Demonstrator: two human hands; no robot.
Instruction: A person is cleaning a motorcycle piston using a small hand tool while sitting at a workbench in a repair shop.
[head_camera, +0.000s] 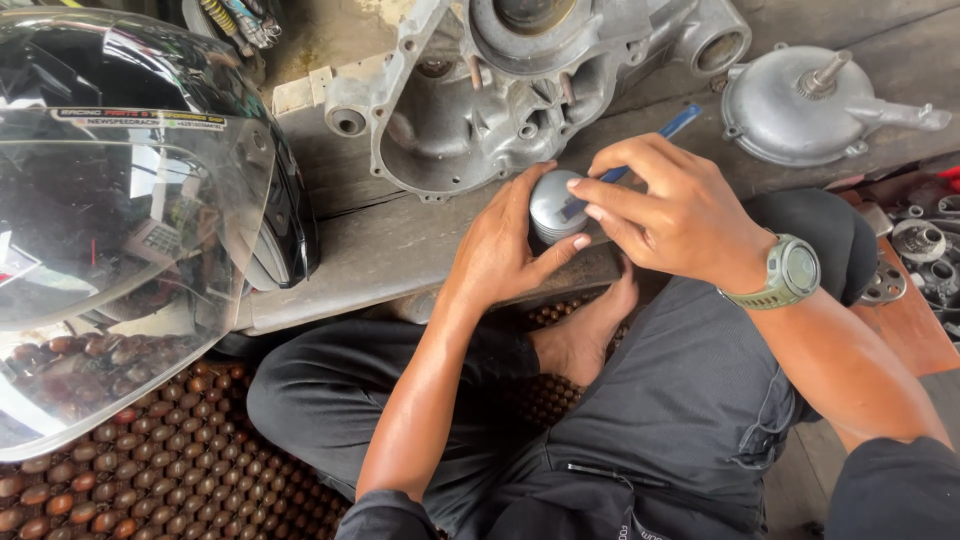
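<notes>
My left hand wraps around a small round metal piston and holds it on the edge of a low wooden bench. Over the piston's flat top my right hand holds a blue-handled tool, its tip resting on the crown. A green wristwatch sits on my right wrist. I sit cross-legged in dark trousers, with a bare foot just below the piston.
A grey aluminium engine crankcase lies on the bench behind my hands. A round metal engine cover sits at the right. A black helmet with a clear visor fills the left. Gears and small parts lie far right. A beaded mat covers the floor.
</notes>
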